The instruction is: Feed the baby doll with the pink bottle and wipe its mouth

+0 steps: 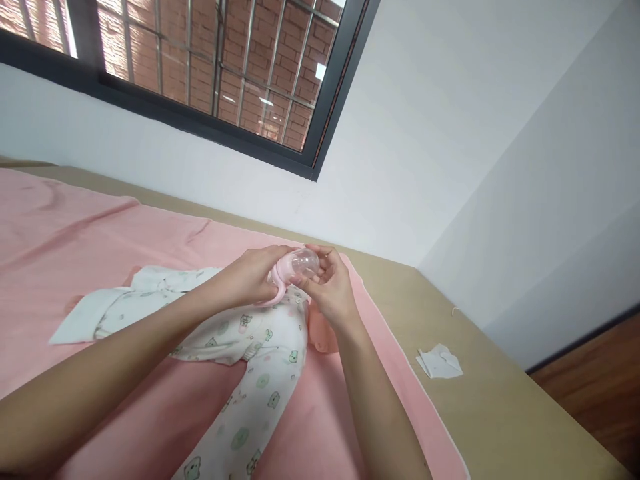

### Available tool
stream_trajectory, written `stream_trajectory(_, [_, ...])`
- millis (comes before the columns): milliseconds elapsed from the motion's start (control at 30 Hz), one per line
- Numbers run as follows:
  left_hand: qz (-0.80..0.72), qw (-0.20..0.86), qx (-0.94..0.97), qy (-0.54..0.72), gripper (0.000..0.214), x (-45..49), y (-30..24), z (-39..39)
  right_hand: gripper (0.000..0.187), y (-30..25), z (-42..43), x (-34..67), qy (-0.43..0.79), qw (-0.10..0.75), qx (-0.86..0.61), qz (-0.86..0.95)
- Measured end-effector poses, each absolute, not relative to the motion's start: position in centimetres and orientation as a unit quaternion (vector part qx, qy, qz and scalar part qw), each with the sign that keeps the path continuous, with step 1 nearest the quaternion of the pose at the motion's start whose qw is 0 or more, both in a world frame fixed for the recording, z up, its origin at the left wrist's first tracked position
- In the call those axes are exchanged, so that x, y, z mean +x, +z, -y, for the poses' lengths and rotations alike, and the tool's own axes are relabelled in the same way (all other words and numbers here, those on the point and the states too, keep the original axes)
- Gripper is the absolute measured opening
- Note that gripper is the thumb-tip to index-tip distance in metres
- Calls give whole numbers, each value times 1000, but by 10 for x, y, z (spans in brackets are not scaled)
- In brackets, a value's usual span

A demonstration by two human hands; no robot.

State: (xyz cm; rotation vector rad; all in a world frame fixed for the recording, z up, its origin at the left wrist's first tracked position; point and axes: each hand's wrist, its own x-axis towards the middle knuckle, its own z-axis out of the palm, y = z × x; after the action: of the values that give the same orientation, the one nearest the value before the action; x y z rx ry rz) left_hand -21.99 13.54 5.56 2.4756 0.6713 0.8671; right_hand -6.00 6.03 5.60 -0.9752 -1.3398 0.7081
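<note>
Both my hands meet over a pink baby bottle (293, 268) with a clear domed cap and a pink handle loop. My left hand (250, 275) is closed round the bottle's pink collar. My right hand (327, 283) has its fingers curled about the clear cap end. The bottle hovers just above a doll dressed in a white baby suit (255, 353) printed with small animal faces, which lies on a pink blanket (75, 253). The doll's head is hidden behind my hands.
The pink blanket covers part of a tan bed surface (480, 400). A folded white cloth or tissue (440, 362) lies on the tan surface to the right. White walls and a barred window (200, 60) stand behind; wooden floor (600, 393) shows at right.
</note>
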Motion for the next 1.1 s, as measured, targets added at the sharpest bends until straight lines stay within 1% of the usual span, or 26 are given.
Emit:
stream_trajectory(200, [-231, 201, 897, 318, 60, -218, 58, -133, 63, 55, -62, -57, 322, 623, -422, 574])
stream_trajectory(467, [-232, 187, 902, 313, 63, -219, 58, -134, 64, 55, -62, -54, 334, 620, -422, 571])
stream_trajectory(567, [-214, 200, 904, 312, 65, -219, 57, -136, 62, 56, -62, -52, 333, 616, -424, 574])
stream_trajectory(733, [-219, 242, 895, 303, 59, -219, 58, -137, 64, 54, -68, -51, 317, 622, -423, 578])
stream_trajectory(833, [-258, 228, 890, 298, 58, -222, 59, -144, 62, 57, -68, -45, 290, 645, -427, 563])
stream_trajectory(933, [-318, 213, 869, 314, 70, -231, 62, -158, 58, 60, -69, -23, 225, 693, -427, 535])
stream_trajectory(1000, [-356, 208, 850, 329, 78, -237, 64, -169, 60, 54, -75, 4, 171, 717, -447, 508])
stream_trajectory(1033, [-374, 202, 840, 336, 78, -240, 65, -175, 62, 47, -79, 20, 150, 716, -469, 494])
stream_trajectory(1100, [-403, 194, 825, 345, 70, -245, 64, -187, 67, 27, -89, 55, 107, 691, -538, 471])
